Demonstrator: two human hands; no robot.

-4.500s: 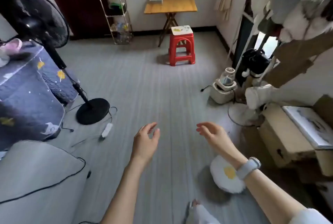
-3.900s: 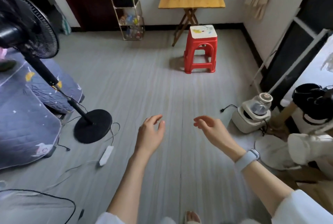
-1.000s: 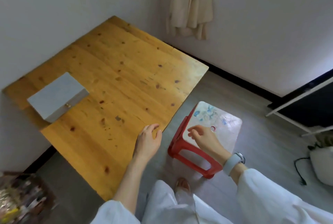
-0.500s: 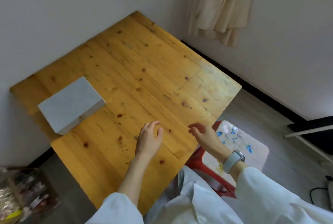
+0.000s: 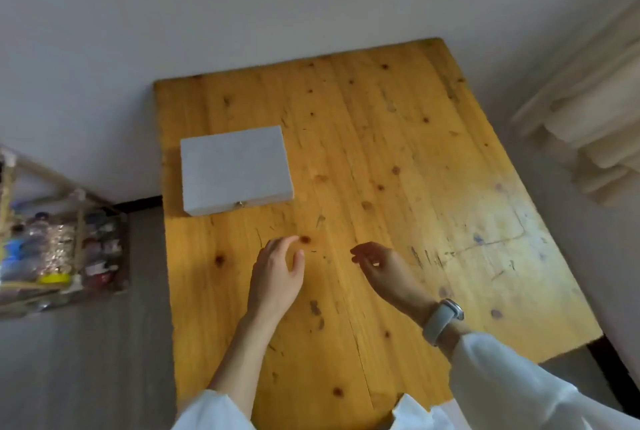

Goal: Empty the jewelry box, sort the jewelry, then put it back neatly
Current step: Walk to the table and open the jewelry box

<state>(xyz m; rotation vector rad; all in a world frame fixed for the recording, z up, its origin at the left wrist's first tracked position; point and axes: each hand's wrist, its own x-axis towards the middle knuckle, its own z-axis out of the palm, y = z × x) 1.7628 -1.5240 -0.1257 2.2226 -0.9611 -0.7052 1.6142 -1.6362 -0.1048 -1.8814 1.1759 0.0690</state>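
A flat pale grey jewelry box (image 5: 235, 170) with a small gold clasp on its front lies closed on the far left part of the wooden table (image 5: 398, 159). My left hand (image 5: 277, 273) hovers over the table just in front of the box, fingers relaxed, holding nothing. My right hand (image 5: 381, 267), a pale watch on its wrist, hovers to the right of it with loosely curled fingers, also holding nothing. No jewelry is visible.
The table stands against a white wall. A wire shelf (image 5: 59, 249) full of colourful small items stands on the floor to the left. Cream cloth (image 5: 588, 124) hangs at the right beside the table.
I have walked across the room to the table. The view has swung round so the box now lies straight ahead, and the red stool has left the view. Both hands stay open.
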